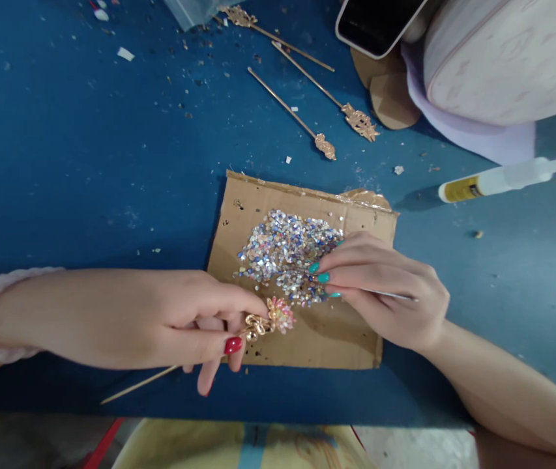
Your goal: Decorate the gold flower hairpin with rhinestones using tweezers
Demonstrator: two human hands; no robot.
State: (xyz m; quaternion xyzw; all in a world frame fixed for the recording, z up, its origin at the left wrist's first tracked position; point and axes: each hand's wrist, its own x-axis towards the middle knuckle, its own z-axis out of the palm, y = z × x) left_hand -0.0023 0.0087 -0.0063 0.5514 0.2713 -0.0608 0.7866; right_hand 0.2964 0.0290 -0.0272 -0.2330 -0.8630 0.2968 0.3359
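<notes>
My left hand (160, 319) is closed on a gold hairpin (263, 322), gripping it near its ornamental head, which has pink and pale sequins stuck on it; its long stick trails down-left. My right hand (380, 286) is closed in a pinch round a thin silver tool, its tip hidden among a heap of shiny sequins (290, 254). The heap lies on a brown cardboard sheet (326, 335) on the blue table (87, 169). The two hands are close together over the cardboard's lower middle.
Three more gold hairpins (302, 124) lie at the back of the table. A glue syringe (497, 179) lies at the right. A pale pink round box (507, 58), a phone (375, 23) and cardboard discs (392, 98) are at the back right. Small scraps dot the table.
</notes>
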